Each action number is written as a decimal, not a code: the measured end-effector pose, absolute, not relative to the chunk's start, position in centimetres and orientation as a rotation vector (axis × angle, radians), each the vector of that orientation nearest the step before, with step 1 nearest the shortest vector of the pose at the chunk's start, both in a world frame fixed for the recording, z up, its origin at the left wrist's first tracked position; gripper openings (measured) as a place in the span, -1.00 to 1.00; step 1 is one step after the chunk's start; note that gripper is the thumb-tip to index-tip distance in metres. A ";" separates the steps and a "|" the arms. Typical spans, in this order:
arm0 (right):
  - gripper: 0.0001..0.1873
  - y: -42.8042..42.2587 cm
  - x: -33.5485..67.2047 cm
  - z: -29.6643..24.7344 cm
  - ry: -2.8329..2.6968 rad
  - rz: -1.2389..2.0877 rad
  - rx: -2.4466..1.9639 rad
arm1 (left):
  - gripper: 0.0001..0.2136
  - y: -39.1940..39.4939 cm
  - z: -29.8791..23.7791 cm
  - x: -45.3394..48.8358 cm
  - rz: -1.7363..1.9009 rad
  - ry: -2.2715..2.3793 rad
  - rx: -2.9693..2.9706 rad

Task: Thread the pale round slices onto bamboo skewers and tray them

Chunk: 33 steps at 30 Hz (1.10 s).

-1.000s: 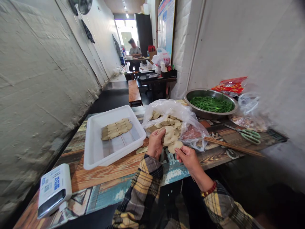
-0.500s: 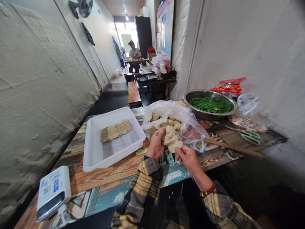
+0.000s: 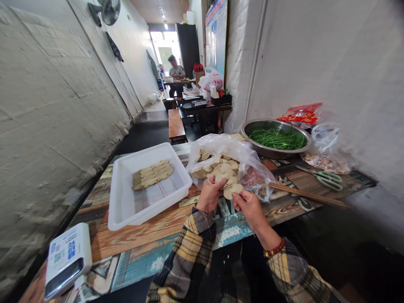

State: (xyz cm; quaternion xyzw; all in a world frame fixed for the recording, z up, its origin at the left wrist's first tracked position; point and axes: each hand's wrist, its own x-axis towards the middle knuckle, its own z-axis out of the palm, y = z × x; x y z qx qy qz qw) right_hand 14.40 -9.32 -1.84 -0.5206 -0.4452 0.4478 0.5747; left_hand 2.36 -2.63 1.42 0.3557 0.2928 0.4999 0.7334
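Observation:
A row of thin, round beige slices (image 3: 232, 191) hangs between my hands in front of the plastic bag. My left hand (image 3: 212, 193) is closed on the row's left side, thumb lying across the slices. My right hand (image 3: 249, 206) pinches the near slice at its right edge; whether a skewer runs through the row I cannot make out. Just behind, the clear plastic bag (image 3: 217, 142) lies open with many loose slices (image 3: 205, 156) inside. To the left, a white plastic tray (image 3: 121, 210) contains overlapping slices (image 3: 153, 174) in rows on thin sticks.
Bamboo skewers (image 3: 307, 195) and green-handled scissors (image 3: 328, 180) lie at the right. Behind them are a steel bowl (image 3: 252, 145) of green vegetables and a knotted plastic bag (image 3: 328, 145). A white box-shaped device (image 3: 67, 256) stands front left. A person (image 3: 176, 70) sits far back.
My left hand has shifted slightly along the row, its thumb now lying over the slices. My right hand keeps its pinch nearly in place. The view has moved a little.

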 end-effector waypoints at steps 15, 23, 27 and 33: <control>-0.39 -10.8 15.2 -2.7 -1.043 1.192 -1.289 | -0.53 -2.5 1.3 2.0 1.245 0.558 0.778; -0.64 -13.5 18.4 -4.0 -1.467 0.955 -1.518 | -0.51 -2.6 0.4 1.9 1.317 0.531 0.765; -0.64 -13.6 18.4 -3.6 -1.581 0.823 -1.560 | -0.51 -2.9 0.6 1.9 1.320 0.501 0.769; -0.60 -14.1 19.3 -2.9 -1.590 0.673 -1.634 | -0.55 -3.1 1.0 1.6 1.286 0.557 0.752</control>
